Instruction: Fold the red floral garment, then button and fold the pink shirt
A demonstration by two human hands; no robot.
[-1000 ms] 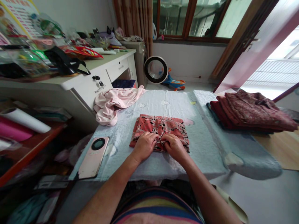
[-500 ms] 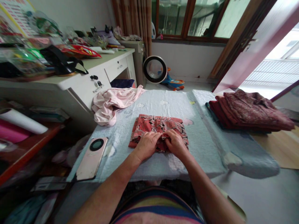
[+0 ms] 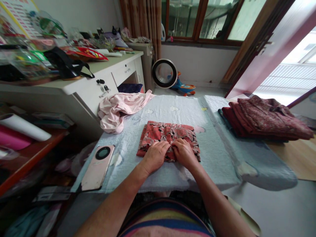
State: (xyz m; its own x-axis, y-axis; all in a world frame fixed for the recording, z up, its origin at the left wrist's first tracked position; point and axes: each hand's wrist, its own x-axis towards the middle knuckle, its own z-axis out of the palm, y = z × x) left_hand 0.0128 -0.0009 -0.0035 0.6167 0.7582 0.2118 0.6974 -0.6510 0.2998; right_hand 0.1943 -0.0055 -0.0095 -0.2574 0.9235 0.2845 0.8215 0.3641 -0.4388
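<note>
My fingers (image 3: 165, 147) are lying flat and close together, curled a little at the tips, and they're pressing down on the near edge of the floral garment (image 3: 169, 137) rather than pinching anything, as far as I can tell from up here.

Going left to right: on the far left the white desk (image 3: 93, 86) is sitting there buried in clutter. Near me on the left the pink phone (image 3: 98, 166) is lying face down on the blue cloth (image 3: 214, 148) that's covering the table. Past it, further back, the pale pink shirt (image 3: 120, 110) is bunched up and hanging partly off the left edge.

Dead centre, the floral garment is sitting folded into a tidy rectangle, and my left hand (image 3: 154, 156) and right hand (image 3: 184, 153) are resting side by side on its near half, just about touching each other. Over on the far right the dark red pile (image 3: 266, 117) of folded clothes is stacking up, well apart from what I'm working on.

I'd say I'm at the smoothing stage, flattening the last fold so it holds. Next move probably needs me sliding my hands under both short ends and lifting it flat so it isn't flopping open, then carrying it right toward that pile.
</note>
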